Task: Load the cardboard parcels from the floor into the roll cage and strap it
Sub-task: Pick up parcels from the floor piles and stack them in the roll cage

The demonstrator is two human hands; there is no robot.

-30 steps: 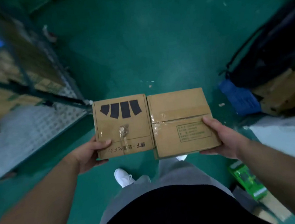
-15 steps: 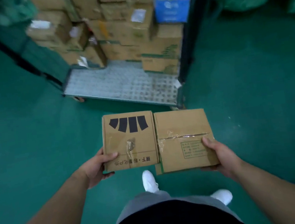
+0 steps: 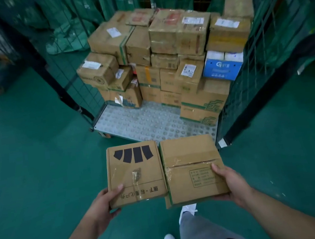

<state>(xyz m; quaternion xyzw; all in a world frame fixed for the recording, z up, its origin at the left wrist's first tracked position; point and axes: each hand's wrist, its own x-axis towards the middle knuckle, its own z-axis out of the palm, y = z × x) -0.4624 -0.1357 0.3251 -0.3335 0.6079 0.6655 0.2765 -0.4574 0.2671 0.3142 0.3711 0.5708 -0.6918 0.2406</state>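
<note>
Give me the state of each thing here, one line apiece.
left hand, grips striped parcel, thumb on top.
right hand, grips plain parcel, thumb on top.
striped parcel, held flat above the floor, closed.
plain parcel, held flat beside it, taped shut.
roll cage, front open, partly loaded.
stacked parcels, piled at the cage's back.

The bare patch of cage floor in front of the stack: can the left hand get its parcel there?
Probably yes. The studded cage floor lies bare just beyond the parcel the left hand holds, with no door or strap across the front; the stack sits further back.
</note>
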